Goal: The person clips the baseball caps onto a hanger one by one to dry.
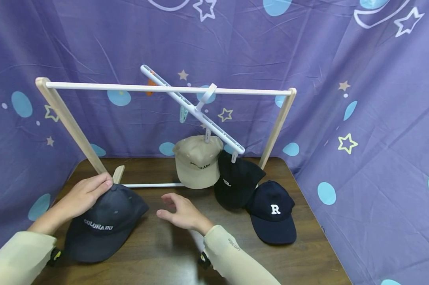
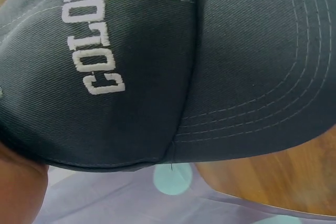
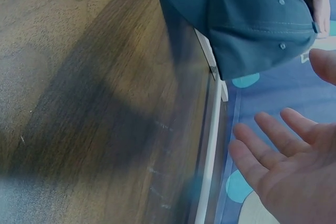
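My left hand (image 1: 84,194) grips a dark grey baseball cap (image 1: 109,211) at its back top, on the left side. The cap's brim points down toward me and white COLORADO lettering shows on its front. In the left wrist view the cap (image 2: 136,72) fills most of the picture. To the right of it my right hand (image 1: 184,213) hovers over the table, palm turned toward the cap, fingers spread and loosely bent, holding nothing. Behind, a pale blue hanger (image 1: 189,105) hangs askew, its clips bearing a beige cap (image 1: 194,158) and a black cap (image 1: 237,180).
A rack with wooden legs (image 1: 70,118) and a white top rail (image 1: 111,86) stands on the brown table (image 1: 157,253). A navy cap (image 1: 271,215) with a white R lies at the right. A vacant teal clip (image 1: 183,114) hangs from the hanger. Purple curtains (image 1: 378,118) surround the table.
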Demonstrator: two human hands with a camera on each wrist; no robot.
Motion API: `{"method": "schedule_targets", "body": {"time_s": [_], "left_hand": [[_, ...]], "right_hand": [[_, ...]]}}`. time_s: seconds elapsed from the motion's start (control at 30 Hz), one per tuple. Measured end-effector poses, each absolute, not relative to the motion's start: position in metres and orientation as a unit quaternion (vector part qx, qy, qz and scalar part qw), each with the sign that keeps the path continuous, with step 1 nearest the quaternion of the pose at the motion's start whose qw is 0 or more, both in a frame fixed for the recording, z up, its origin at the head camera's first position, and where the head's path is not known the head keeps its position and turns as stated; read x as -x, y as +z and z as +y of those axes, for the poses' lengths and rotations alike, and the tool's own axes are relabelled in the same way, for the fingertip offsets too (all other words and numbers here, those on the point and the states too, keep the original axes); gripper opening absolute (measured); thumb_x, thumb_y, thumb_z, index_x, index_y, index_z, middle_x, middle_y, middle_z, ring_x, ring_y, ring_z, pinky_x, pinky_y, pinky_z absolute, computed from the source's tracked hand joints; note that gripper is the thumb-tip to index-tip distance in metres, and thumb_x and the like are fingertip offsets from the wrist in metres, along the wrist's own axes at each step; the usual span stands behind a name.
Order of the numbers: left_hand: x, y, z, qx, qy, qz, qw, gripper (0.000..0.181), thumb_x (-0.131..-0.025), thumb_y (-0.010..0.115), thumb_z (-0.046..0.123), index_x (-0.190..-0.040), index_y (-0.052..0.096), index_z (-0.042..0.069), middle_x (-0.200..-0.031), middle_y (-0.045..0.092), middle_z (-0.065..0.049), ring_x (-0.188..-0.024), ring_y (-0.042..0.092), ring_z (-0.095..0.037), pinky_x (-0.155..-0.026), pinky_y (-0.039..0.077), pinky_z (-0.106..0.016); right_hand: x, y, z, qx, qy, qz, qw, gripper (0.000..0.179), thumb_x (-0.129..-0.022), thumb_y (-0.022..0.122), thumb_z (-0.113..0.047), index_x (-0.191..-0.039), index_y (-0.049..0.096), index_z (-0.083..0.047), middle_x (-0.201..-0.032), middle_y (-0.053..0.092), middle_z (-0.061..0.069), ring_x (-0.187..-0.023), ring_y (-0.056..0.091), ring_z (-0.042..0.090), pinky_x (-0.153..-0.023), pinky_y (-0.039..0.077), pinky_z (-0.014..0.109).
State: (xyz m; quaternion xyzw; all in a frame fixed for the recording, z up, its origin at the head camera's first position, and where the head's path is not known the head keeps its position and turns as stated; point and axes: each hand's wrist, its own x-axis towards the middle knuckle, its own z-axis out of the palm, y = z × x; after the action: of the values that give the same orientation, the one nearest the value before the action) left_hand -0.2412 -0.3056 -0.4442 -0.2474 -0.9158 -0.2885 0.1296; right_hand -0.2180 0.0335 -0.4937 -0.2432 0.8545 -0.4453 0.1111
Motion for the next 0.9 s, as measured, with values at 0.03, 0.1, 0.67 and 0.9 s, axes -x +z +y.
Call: {"method": "schedule_targets", "body": {"time_s": [0.03,0.1,0.67,0.9], "left_hand": [[0.241,-0.443,-0.303,0.252,-0.289,-0.914,0.13,0.021,-0.109,0.057,0.013,-0.095,0.061,0.028,-0.082,0.056,0.014,-0.079,0.05,-0.003,-0.068,0.036,-0.023],[0.24,-0.441,-0.299,0.259,-0.29,-0.912,0.133,0.022,-0.109,0.057,0.013,-0.095,0.061,0.028,-0.081,0.055,0.015,-0.078,0.05,-0.003,-0.067,0.035,-0.023],[0.232,-0.426,-0.28,0.279,-0.276,-0.908,0.148,0.021,-0.109,0.057,0.013,-0.097,0.061,0.029,-0.08,0.057,0.016,-0.077,0.051,-0.002,-0.068,0.039,-0.024],[0.227,-0.421,-0.271,0.288,-0.282,-0.903,0.149,0.02,-0.109,0.057,0.012,-0.099,0.062,0.029,-0.083,0.059,0.015,-0.079,0.053,-0.002,-0.069,0.041,-0.025]], "right_hand": [[0.218,-0.493,0.033,0.243,-0.445,0.854,0.111,0.056,-0.102,0.068,-0.044,-0.147,0.058,-0.012,-0.143,0.065,0.005,-0.128,0.064,0.018,-0.107,0.048,0.028],[0.217,-0.492,0.033,0.244,-0.445,0.855,0.108,0.056,-0.102,0.068,-0.044,-0.147,0.058,-0.013,-0.143,0.065,0.005,-0.128,0.064,0.018,-0.107,0.048,0.028],[0.214,-0.474,0.025,0.266,-0.418,0.868,0.036,0.057,-0.103,0.066,-0.043,-0.152,0.055,-0.015,-0.152,0.058,0.001,-0.139,0.055,0.017,-0.114,0.042,0.03],[0.213,-0.467,0.017,0.281,-0.423,0.861,0.022,0.058,-0.103,0.066,-0.04,-0.153,0.053,-0.014,-0.154,0.057,0.003,-0.14,0.054,0.014,-0.115,0.041,0.027]]}}
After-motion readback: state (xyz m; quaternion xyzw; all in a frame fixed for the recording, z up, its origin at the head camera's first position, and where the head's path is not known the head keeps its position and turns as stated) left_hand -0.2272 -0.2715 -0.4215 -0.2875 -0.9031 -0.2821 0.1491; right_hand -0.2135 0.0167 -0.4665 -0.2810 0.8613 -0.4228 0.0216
